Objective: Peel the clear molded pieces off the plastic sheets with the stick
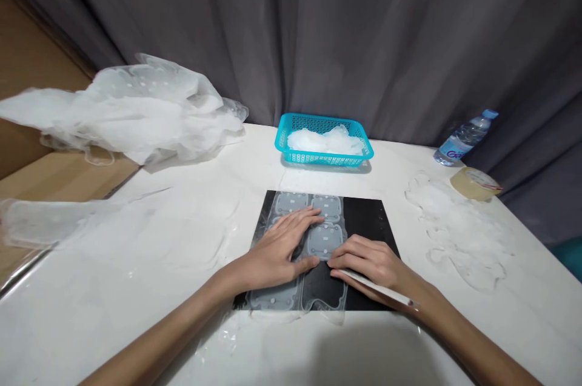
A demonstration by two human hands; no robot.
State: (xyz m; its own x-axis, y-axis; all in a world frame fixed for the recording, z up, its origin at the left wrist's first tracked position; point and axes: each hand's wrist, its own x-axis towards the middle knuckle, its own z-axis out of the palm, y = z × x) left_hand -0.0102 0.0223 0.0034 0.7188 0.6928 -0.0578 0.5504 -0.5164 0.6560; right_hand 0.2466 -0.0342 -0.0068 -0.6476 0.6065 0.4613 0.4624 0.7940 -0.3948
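A clear plastic sheet [299, 280] with several frosted, rounded-square pieces [325, 240] lies on a black board [369, 222]. My left hand [284, 246] is spread flat over the sheet, fingers stretched forward and thumb pointing right. Curled at the lower edge of one frosted piece, my right hand [368, 262] brings its fingertips close to the left thumb. A slim white stick-like tool [379, 289] is held in that hand and points back towards the wrist; its front end is hidden. Below the piece, an opening in the sheet shows bare black board.
Behind the board stands a blue basket [325, 159] holding frosted pieces [325, 142]. Crumpled plastic [154, 119] is heaped at left near a cardboard box [86, 177]. At right are a water bottle [461, 140], a tape roll [475, 185] and clear plastic scraps [459, 228].
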